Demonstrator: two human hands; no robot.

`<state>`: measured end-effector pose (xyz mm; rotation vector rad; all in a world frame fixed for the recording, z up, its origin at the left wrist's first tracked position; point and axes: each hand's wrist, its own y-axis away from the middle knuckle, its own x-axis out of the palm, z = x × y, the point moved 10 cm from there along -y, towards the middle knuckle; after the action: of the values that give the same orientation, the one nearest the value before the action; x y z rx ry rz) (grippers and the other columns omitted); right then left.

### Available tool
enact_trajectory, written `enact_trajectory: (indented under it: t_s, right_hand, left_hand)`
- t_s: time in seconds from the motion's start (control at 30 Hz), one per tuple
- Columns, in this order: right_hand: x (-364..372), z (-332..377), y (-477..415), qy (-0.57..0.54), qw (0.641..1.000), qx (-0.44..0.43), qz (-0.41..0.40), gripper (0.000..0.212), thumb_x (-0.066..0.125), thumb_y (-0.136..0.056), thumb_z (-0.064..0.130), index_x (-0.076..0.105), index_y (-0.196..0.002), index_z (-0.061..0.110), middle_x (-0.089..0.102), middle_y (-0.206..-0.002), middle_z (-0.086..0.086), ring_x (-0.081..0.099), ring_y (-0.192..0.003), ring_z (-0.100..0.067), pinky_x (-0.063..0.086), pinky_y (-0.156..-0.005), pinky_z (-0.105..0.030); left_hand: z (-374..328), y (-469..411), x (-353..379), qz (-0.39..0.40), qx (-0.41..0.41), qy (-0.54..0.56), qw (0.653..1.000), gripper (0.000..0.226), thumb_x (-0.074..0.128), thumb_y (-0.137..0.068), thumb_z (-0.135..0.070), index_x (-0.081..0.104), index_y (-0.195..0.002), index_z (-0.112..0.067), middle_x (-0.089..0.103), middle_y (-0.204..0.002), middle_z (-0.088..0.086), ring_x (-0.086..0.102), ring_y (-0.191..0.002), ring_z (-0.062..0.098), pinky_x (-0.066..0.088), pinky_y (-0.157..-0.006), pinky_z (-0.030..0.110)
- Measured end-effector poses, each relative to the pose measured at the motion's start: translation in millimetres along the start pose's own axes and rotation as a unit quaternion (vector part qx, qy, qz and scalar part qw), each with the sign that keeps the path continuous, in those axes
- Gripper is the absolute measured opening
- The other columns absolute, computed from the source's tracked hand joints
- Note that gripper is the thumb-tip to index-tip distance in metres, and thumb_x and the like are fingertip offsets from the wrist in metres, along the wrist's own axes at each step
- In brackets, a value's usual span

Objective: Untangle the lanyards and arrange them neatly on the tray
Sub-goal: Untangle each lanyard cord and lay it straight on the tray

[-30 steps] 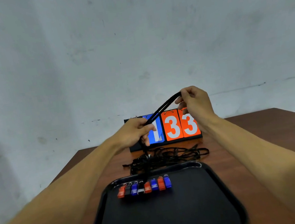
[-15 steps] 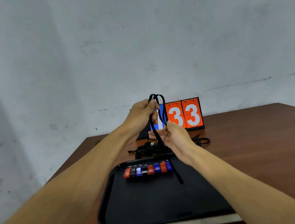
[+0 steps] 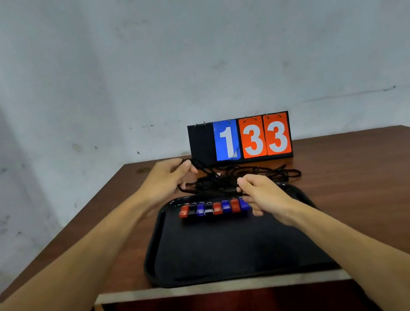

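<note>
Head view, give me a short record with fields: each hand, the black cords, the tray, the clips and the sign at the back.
left hand: raised over the table's far side, fingers curled round a strand of the cords
right hand: over the tray's far right part, pinching the cords
cords: black tangled heap on the table, just beyond the tray's far rim
tray: black, at the table's near edge
clips: red, blue and black, in one row along the tray's far end
number board: upright behind the cords, reads 1 33
</note>
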<state>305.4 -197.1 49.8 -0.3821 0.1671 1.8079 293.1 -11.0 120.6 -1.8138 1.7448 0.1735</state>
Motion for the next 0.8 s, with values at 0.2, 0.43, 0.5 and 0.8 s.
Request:
enact_trajectory:
  t_s: [0.2,0.43,0.5,0.8]
  right_hand:
    - [-11,-7,-1,0.122,0.989,-0.072,-0.047,0.026,0.039,-0.101,0.026,0.052,-0.081,0.02,0.053,-0.077,0.008,0.047,-0.063,-0.002,0.044,-0.062,-0.017]
    - [-5,-38,4,0.056,0.996,-0.063,-0.008,0.024,0.044,-0.099,0.017,0.054,-0.078,0.015,0.047,-0.062,0.003,0.039,-0.051,-0.004,0.033,-0.046,-0.013]
    - [-7,-45,1,0.035,0.998,-0.054,-0.008,0.022,0.046,-0.099,0.016,0.056,-0.079,0.014,0.049,-0.063,0.001,0.04,-0.051,-0.004,0.033,-0.046,-0.018]
    - [-9,-43,1,0.093,0.994,-0.056,-0.029,0.014,0.056,-0.094,0.016,0.064,-0.086,0.008,0.063,-0.07,-0.004,0.052,-0.059,-0.011,0.043,-0.052,-0.022]
  left_hand:
    - [47,17,12,0.023,-0.011,-0.04,0.999,0.026,0.046,-0.099,-0.025,0.069,-0.086,-0.022,0.054,-0.061,-0.01,0.048,-0.057,0.001,0.042,-0.059,0.022]
    - [75,38,19,0.015,0.018,-0.048,0.999,0.012,0.058,-0.092,-0.013,0.067,-0.087,-0.02,0.065,-0.073,-0.003,0.057,-0.067,0.001,0.044,-0.071,0.017]
    - [74,40,15,0.0,0.032,-0.034,0.999,0.014,0.063,-0.088,-0.011,0.068,-0.085,-0.024,0.065,-0.068,-0.004,0.056,-0.065,-0.001,0.042,-0.068,0.011]
    - [88,47,12,-0.017,-0.011,0.034,0.999,0.021,0.07,-0.079,0.0,0.069,-0.083,-0.021,0.07,-0.077,0.005,0.067,-0.064,0.01,0.056,-0.067,0.024]
